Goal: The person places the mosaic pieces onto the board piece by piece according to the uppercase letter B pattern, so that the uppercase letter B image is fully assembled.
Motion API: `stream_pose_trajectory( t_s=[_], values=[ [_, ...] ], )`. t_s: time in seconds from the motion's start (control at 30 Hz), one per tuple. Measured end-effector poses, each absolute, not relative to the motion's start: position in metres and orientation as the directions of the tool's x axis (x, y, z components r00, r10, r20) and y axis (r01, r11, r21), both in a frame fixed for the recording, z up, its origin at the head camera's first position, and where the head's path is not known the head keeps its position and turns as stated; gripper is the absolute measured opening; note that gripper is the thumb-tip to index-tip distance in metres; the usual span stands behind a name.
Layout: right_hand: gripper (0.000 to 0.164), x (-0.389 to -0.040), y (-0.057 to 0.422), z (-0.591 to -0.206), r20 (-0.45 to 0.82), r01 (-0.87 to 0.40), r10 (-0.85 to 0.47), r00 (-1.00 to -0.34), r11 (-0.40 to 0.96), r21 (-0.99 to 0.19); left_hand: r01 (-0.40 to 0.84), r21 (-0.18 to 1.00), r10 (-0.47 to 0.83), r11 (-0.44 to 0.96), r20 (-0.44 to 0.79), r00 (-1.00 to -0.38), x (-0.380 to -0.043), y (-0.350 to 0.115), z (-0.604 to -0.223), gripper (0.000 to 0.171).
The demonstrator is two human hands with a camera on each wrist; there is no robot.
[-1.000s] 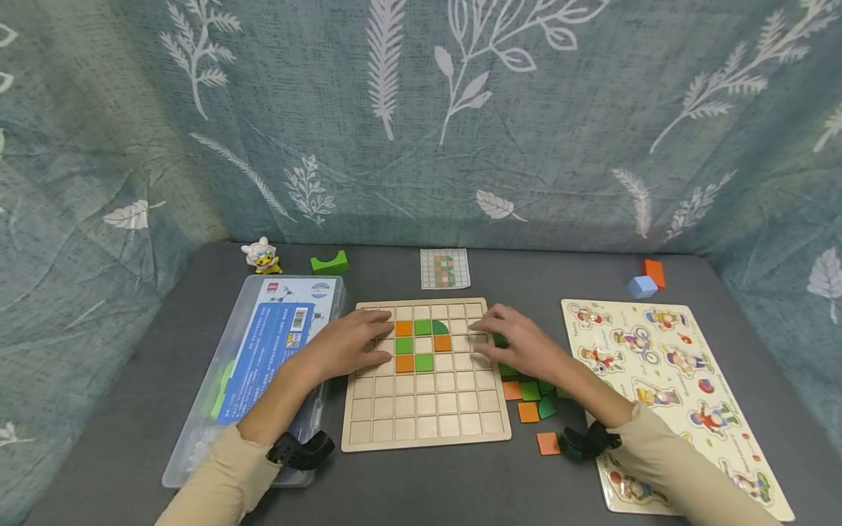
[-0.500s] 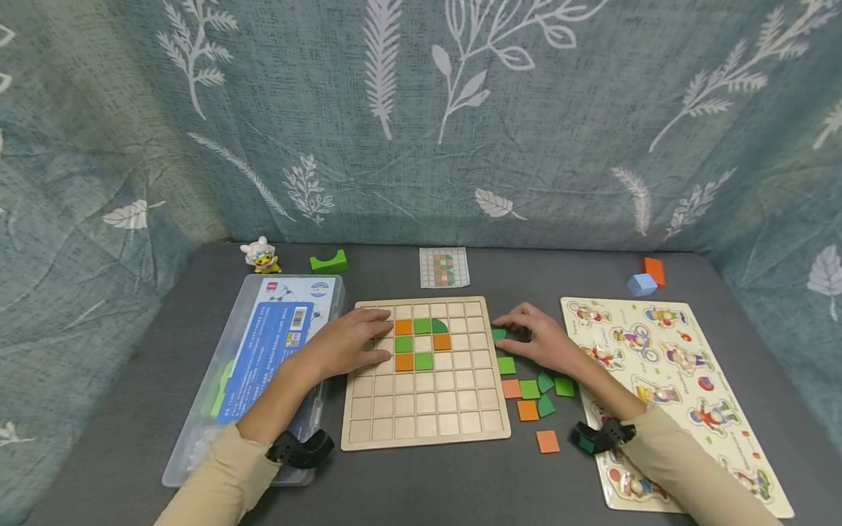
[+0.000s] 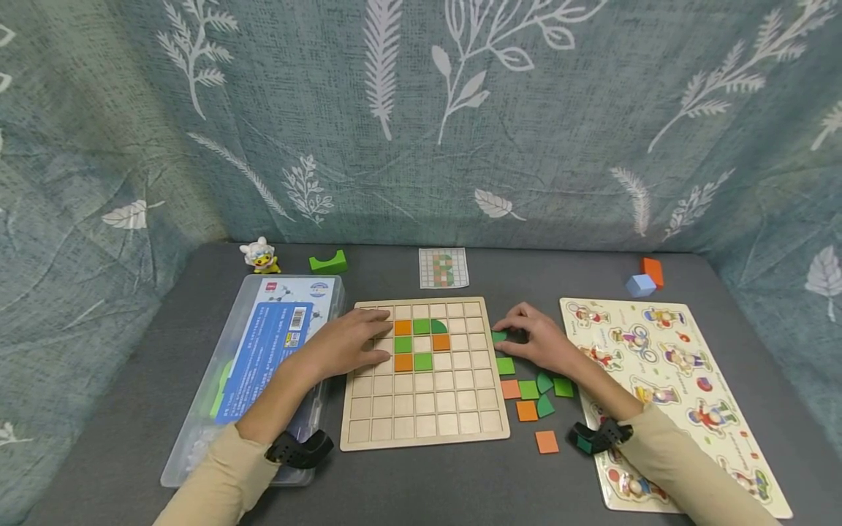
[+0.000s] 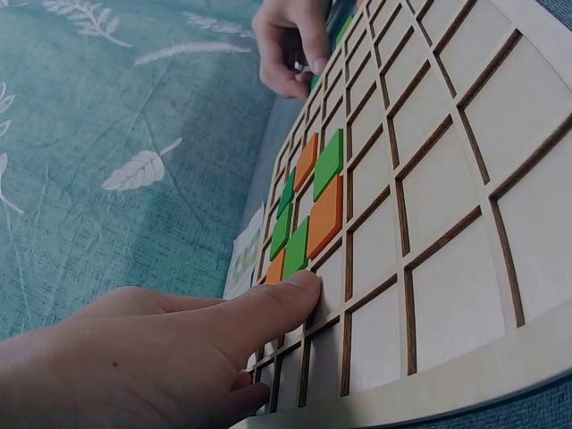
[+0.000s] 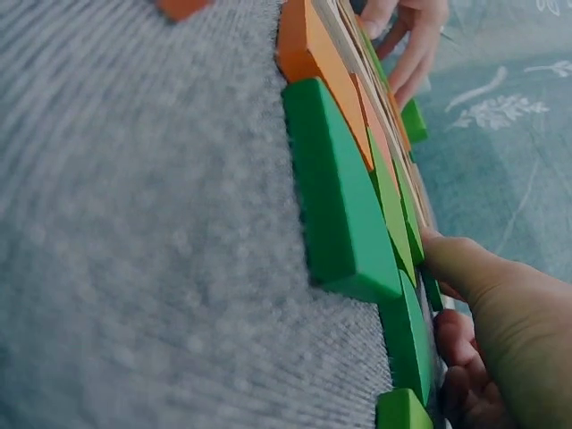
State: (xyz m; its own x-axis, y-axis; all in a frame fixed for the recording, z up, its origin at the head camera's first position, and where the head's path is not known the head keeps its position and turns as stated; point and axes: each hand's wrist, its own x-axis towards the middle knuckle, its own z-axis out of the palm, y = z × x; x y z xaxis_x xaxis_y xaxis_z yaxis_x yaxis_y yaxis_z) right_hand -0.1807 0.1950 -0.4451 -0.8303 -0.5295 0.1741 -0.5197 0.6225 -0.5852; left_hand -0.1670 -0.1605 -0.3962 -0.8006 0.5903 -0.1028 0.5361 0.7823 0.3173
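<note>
My left hand (image 3: 351, 340) rests on the left side of a wooden grid board (image 3: 427, 427), fingers relaxed and holding nothing. In the left wrist view its thumb lies beside the tiles set in the grid. Those are orange square tiles (image 3: 403, 361), light green square tiles (image 3: 423, 361) and one dark green quarter-round tile (image 3: 438, 326). Off the board's right edge, my right hand (image 3: 536, 340) pinches another dark green quarter-round tile (image 3: 500, 336) between thumb and fingers, low at the table. The fingers partly hide this tile.
Loose orange, light green and dark green tiles (image 3: 528, 389) lie right of the board. A small pattern card (image 3: 444, 268) is behind it. A plastic case (image 3: 263, 351) stands left, a picture puzzle board (image 3: 671, 394) right. A figurine (image 3: 261, 256) and blocks (image 3: 641, 285) sit farther back.
My right hand has moved right, off the board's edge, to the dark green quarter-round tile, and its fingers have closed around it. My left hand has stayed in place.
</note>
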Motion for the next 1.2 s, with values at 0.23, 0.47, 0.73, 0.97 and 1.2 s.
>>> stream_pose_trajectory(
  t_s=[0.23, 0.47, 0.73, 0.97, 1.2],
  values=[
    [0.022, -0.180, 0.192, -0.431, 0.251, -0.585, -0.546, -0.799, 0.611, -0.534, 0.541, 0.321, 0.594, 0.777, -0.091, -0.799, -0.166, -0.161, -0.398, 0.052],
    [0.023, -0.168, 0.151, -0.423, 0.268, -0.708, -0.693, -0.670, 0.485, -0.514, 0.547, 0.309, 0.597, 0.778, -0.093, -0.797, -0.167, -0.163, -0.399, 0.052],
    [0.022, -0.164, 0.115, -0.426, 0.244, -0.807, -0.785, -0.570, 0.480, -0.344, 0.547, 0.307, 0.598, 0.779, -0.097, -0.796, -0.167, -0.162, -0.397, 0.052],
    [0.016, -0.163, 0.108, -0.426, 0.284, -0.862, -0.816, -0.503, 0.452, -0.228, 0.547, 0.317, 0.599, 0.775, -0.094, -0.795, -0.168, -0.162, -0.395, 0.052],
    [0.014, -0.165, 0.111, -0.428, 0.307, -0.846, -0.792, -0.527, 0.455, -0.278, 0.539, 0.325, 0.595, 0.777, -0.101, -0.797, -0.167, -0.162, -0.396, 0.052]
  ],
)
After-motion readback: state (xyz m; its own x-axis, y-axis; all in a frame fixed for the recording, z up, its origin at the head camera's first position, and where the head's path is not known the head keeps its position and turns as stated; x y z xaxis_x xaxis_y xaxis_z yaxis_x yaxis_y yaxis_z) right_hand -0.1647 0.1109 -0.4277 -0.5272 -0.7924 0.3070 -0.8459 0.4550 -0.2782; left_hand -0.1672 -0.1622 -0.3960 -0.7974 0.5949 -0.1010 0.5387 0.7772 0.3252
